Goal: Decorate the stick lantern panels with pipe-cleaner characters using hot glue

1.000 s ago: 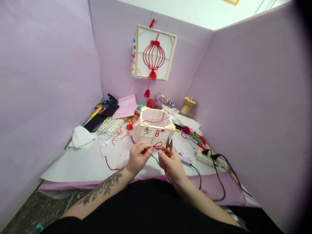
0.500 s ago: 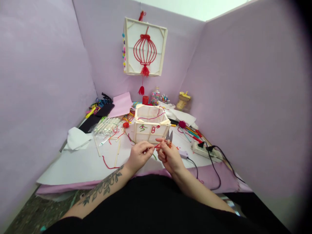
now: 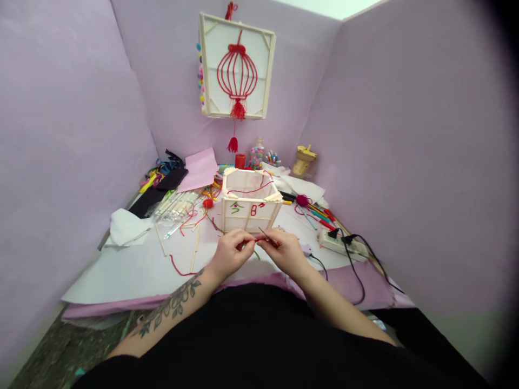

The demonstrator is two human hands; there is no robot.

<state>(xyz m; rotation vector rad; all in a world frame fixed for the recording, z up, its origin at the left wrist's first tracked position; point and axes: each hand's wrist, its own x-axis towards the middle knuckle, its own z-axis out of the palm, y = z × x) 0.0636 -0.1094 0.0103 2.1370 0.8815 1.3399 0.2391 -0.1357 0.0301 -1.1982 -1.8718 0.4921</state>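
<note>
Both hands meet just in front of a white box frame (image 3: 251, 216) with stick edges and coloured marks on its front. Fingers of my left hand (image 3: 233, 253) pinch a short red strand (image 3: 256, 241). Opposite it, my right hand (image 3: 284, 249) is closed round scissors (image 3: 267, 236), whose blades point up and left, and its fingertips touch the strand's other end. Most of the scissors' handle is hidden by the fingers. Red thread lies across the box's open top.
A lantern (image 3: 237, 67) hangs at the back. Wrapped sticks (image 3: 178, 208) and white cloth (image 3: 127, 228) lie left. On the right are a power strip (image 3: 344, 244) with black cords, a red yarn ball (image 3: 302, 200) and pens. A yellow-lidded cup (image 3: 304, 161) stands behind.
My right hand has turned palm-down, and the scissors have tilted from upright towards the left. Both hands are closer together. The whole view has shifted slightly.
</note>
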